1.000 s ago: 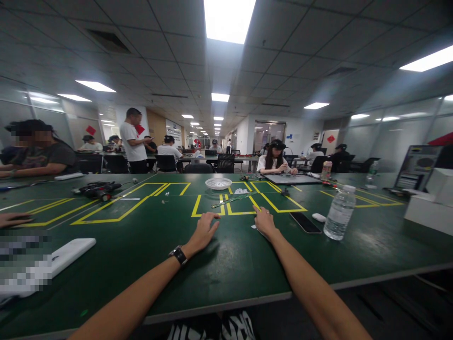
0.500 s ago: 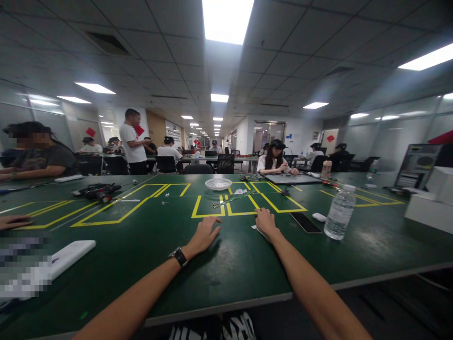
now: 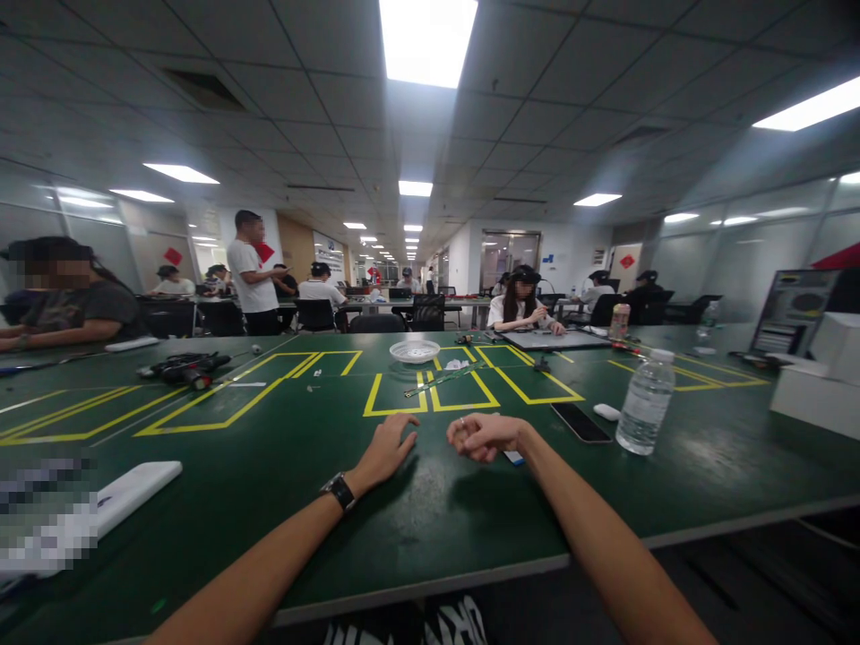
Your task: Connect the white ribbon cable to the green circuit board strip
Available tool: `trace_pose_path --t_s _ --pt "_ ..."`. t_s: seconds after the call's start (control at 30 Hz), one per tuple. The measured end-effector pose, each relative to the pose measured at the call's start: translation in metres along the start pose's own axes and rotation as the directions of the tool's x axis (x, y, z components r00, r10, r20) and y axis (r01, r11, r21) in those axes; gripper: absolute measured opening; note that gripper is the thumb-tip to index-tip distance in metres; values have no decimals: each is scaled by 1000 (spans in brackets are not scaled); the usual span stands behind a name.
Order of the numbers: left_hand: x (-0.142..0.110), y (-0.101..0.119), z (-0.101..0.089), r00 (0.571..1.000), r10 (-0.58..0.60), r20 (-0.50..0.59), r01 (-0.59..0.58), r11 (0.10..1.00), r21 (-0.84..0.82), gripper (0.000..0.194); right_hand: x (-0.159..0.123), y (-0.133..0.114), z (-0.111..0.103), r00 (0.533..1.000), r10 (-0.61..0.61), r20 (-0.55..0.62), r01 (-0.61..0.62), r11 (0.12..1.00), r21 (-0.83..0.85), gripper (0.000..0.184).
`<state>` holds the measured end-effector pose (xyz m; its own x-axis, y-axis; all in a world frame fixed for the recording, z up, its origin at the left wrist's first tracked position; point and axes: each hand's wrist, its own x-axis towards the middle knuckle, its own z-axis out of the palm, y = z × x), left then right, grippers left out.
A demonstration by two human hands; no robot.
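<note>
My left hand [image 3: 390,450] rests on the green tabletop with its fingers bent but apart, nothing in it. A black watch is on that wrist. Raised a little above the table, my right hand [image 3: 485,436] is turned palm inward, its fingers curled in with the thumb across. Whether anything small lies inside those fingers is hidden. Just under the right wrist a small white and blue item [image 3: 514,457] lies on the table, partly covered. Beyond both hands are a round white dish [image 3: 415,351], a thin greenish strip [image 3: 440,381] and a crumpled white piece [image 3: 457,365].
Right of my right hand lie a dark phone [image 3: 580,423], a white mouse-like case [image 3: 606,412] and a water bottle [image 3: 646,403]. A black tool-like bundle [image 3: 184,367] is at left, near a white slab [image 3: 138,497]. Co-workers sit around; yellow tape marks the table.
My right hand has lifted off the table, moved slightly left and turned palm inward with fingers curled. The white and blue item now shows beneath its wrist. My left hand has hardly moved.
</note>
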<state>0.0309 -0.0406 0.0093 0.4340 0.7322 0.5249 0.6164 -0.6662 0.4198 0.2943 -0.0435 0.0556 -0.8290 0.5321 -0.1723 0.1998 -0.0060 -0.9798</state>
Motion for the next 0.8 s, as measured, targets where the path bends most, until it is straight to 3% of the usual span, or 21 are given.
trace_pose_path --t_s 0.07,0.2,0.27,0.33,0.37,0.4,0.43,0.47,0.5,0.53,0.57,0.63,0.8 --pt "0 1 0 1000 2 3 -2 1000 -4 23 -7 0 1 983 1 184 -18 995 96 50" --pt "-1 1 0 1000 -2 7 2 1000 -8 23 -8 1 1 967 -20 254 -6 995 100 51" --pt "-1 1 1 1000 -5 6 5 1000 -7 23 -2 2 1 986 -48 160 40 998 50 43" --pt "-1 2 0 1000 -7 0 7 1000 -2 23 7 3 0 980 -153 -125 146 987 -65 34" --pt "-1 2 0 1000 -6 -1 6 1000 -1 23 11 4 -1 919 -229 -322 179 968 -178 33" --pt "-1 2 0 1000 -3 -1 3 1000 -2 22 15 5 -1 803 -316 -505 164 933 -322 33" --pt "-1 3 -1 1000 2 -1 -2 1000 -4 22 17 5 -2 655 -405 -638 88 879 -468 32" --pt "-1 3 -1 1000 5 0 -5 1000 -8 21 19 5 -3 512 -491 -705 -31 809 -587 29" --pt "-1 3 -1 1000 7 0 -7 1000 -11 21 20 5 -3 401 -570 -717 -158 728 -667 25" --pt "-1 3 -1 1000 7 1 -7 1000 -14 21 20 5 -3 333 -635 -698 -265 647 -715 20" --pt "-1 3 -1 1000 6 3 -6 1000 -14 20 19 4 -1 295 -683 -668 -343 576 -742 14" --pt "-1 3 -1 1000 7 7 -7 1000 -11 20 16 0 4 269 -736 -621 -440 480 -759 13" --pt "-1 2 1 1000 21 8 -21 1000 -1 19 17 -12 21 287 -757 -587 -553 369 -747 32"
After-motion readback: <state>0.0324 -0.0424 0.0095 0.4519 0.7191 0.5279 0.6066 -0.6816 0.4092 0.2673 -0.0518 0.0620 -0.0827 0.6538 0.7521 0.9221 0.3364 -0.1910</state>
